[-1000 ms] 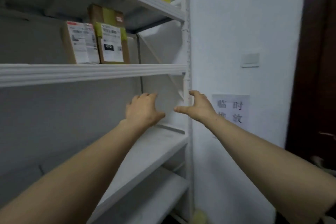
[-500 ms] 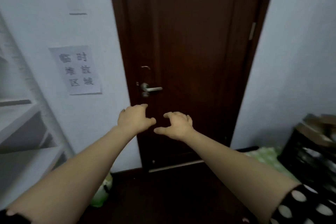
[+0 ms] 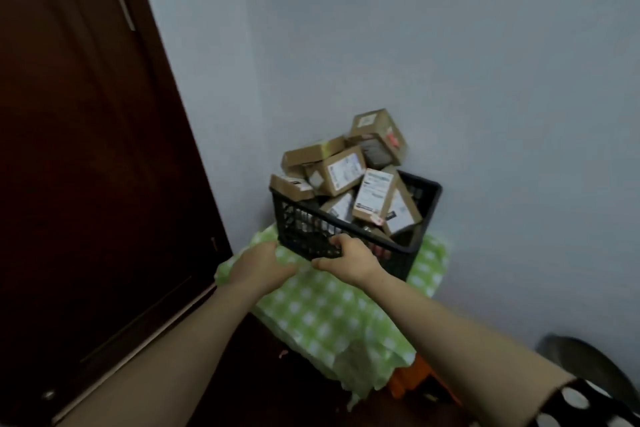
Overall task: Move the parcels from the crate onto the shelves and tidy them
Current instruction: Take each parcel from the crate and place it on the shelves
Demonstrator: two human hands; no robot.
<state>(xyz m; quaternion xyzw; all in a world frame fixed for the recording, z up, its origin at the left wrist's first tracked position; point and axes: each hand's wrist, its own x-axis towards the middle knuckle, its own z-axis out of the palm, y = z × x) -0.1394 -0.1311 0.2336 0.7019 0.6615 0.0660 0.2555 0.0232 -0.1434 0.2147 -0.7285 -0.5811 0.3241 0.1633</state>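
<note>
A black plastic crate (image 3: 424, 215) stands in the room's corner on a green checked cloth (image 3: 329, 308). Several brown cardboard parcels (image 3: 341, 168) with white labels are heaped in it, some rising above its rim. My left hand (image 3: 258, 265) hovers just in front of the crate's near left corner, fingers curled and holding nothing. My right hand (image 3: 348, 258) is in front of the crate's near wall with fingers loosely bent and thumb out, gripping nothing that I can see. The shelves are out of view.
A dark brown door (image 3: 79, 149) fills the left side. Pale walls meet behind the crate. Under the cloth an orange object (image 3: 412, 383) shows at the lower right, and a dark rounded thing (image 3: 581, 364) sits by the right wall.
My view has swung right from the shelves, past the door, to the crate in the corner. Both empty hands have come down close to the crate's near wall.
</note>
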